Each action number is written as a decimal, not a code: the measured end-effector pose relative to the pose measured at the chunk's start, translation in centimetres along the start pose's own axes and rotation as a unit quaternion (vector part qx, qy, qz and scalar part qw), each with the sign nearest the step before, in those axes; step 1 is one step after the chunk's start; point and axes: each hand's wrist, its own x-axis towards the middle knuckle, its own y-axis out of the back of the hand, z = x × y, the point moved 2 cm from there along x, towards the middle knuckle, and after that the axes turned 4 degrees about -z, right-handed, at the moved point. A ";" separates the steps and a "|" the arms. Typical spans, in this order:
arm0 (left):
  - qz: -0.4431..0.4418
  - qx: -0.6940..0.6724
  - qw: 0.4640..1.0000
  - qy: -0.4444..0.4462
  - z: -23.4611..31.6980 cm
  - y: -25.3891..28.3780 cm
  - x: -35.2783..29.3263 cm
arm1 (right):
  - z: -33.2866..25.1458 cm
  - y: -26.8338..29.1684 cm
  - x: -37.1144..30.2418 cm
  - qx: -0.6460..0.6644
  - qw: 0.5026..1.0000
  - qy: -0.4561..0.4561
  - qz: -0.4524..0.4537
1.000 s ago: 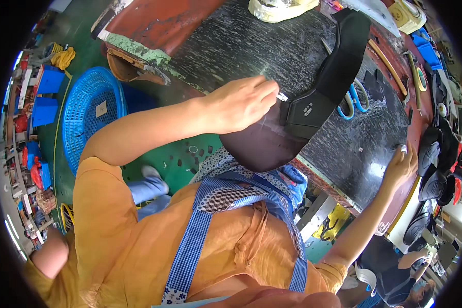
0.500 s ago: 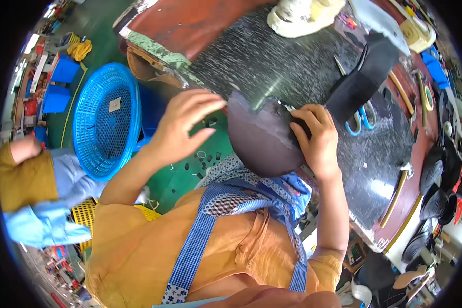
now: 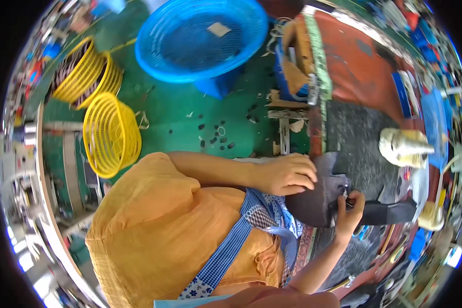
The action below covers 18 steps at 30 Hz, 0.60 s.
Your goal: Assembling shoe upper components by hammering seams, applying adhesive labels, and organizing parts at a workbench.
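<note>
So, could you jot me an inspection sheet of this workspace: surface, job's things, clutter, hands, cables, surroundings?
Surface: black, speckled tabletop with a worn red section.
Job's things: dark panel, reaching past the table's edge; black strip extending right from it.
Clutter: blue handles, partly hidden; pale lump; dark scraps on the floor.
Hands: left hand on the panel, grip unclear; right hand where panel meets strip, its fingers' hold too small to tell.
Cables: nothing seen for certain.
Surroundings: green floor, blue basket, yellow baskets.

Left grip (image 3: 292, 175) palm-down, loosely curled, right grip (image 3: 350, 208) pinched
</note>
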 end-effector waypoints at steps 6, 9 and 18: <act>0.072 0.049 0.948 0.306 4.9 7.2 -23.1 | -0.4 -2.1 -2.8 0.055 0.997 -0.015 0.047; 0.113 0.088 0.925 0.353 5.7 10.2 -30.4 | 0.5 -4.1 -2.8 -0.004 0.999 -0.010 0.049; 0.267 -0.073 0.874 0.400 -5.0 18.1 -33.1 | -17.7 -11.3 1.5 -0.068 0.996 0.055 0.008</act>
